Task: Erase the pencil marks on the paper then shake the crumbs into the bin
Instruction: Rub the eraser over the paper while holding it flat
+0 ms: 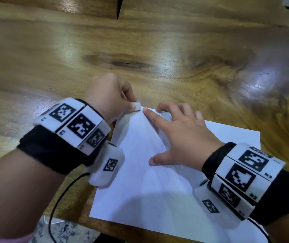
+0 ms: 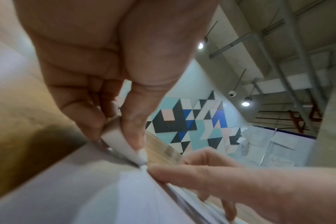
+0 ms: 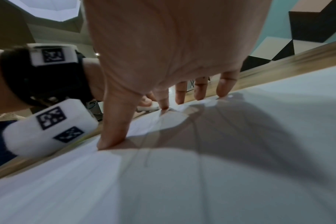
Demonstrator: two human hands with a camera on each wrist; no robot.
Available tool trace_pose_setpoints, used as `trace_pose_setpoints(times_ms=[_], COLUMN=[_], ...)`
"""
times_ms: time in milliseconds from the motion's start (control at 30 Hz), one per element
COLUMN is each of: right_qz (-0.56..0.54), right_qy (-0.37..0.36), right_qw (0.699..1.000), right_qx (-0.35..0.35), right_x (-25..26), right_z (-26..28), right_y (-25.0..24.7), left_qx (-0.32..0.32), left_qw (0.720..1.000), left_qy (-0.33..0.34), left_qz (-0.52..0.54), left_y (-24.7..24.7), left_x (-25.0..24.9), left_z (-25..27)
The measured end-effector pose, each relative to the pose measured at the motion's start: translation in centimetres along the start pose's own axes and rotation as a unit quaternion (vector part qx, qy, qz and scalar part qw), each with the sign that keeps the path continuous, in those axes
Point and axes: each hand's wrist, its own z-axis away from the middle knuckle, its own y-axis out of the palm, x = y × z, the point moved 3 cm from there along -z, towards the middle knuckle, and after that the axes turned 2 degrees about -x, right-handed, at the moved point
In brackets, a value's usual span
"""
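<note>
A white sheet of paper (image 1: 157, 186) lies on the wooden table, its far corner between my hands. My left hand (image 1: 112, 97) pinches a small white eraser (image 1: 137, 106) between thumb and fingers and holds it at that far corner. The left wrist view shows the eraser (image 2: 123, 144) touching the paper (image 2: 98, 194) edge. My right hand (image 1: 180, 135) lies spread on the sheet, fingertips and thumb pressing it flat. Faint pencil lines show on the paper (image 3: 201, 174) in the right wrist view, under the right hand (image 3: 163, 53). No bin is in view.
The wooden table (image 1: 140, 50) stretches far and to both sides. Its near edge runs just below the paper, with speckled floor (image 1: 66, 232) beneath. A black cable (image 1: 56, 204) hangs from my left wrist.
</note>
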Motion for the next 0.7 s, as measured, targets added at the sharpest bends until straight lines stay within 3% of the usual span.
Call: trace_pose_setpoints(times_ms=[67,200,400,467,600,700], right_qz=[0.0,-0.007,-0.003,-0.002,-0.003,0.001], right_qy=[0.0,0.0,0.0,0.0,-0.003,-0.003], right_qw=[1.0,1.0,1.0,1.0,1.0,1.0], right_qx=[0.0,-0.001,0.0,0.001,0.002,0.006], right_x=[0.0,-0.1,0.0,0.0,-0.1,0.0], right_z=[0.0,0.0,-0.1,-0.1,0.0,-0.1], right_y=[0.0,0.0,0.1,0.1,0.0,-0.1], left_qx=[0.013,0.123,0.013,0.026,0.146,0.1], left_qw=[1.0,0.991,0.999,0.998,0.986,0.994], left_qy=[0.007,-0.008,0.0,0.001,-0.021,-0.013], left_qz=[-0.014,-0.048,-0.03,-0.05,-0.074,-0.05], left_y=[0.2,0.9,0.0,0.2,0.8,0.2], left_x=[0.2,1.2,-0.8,-0.6,0.9,0.7], left_z=[0.2,3.1,-0.2,0.6,4.5,3.2])
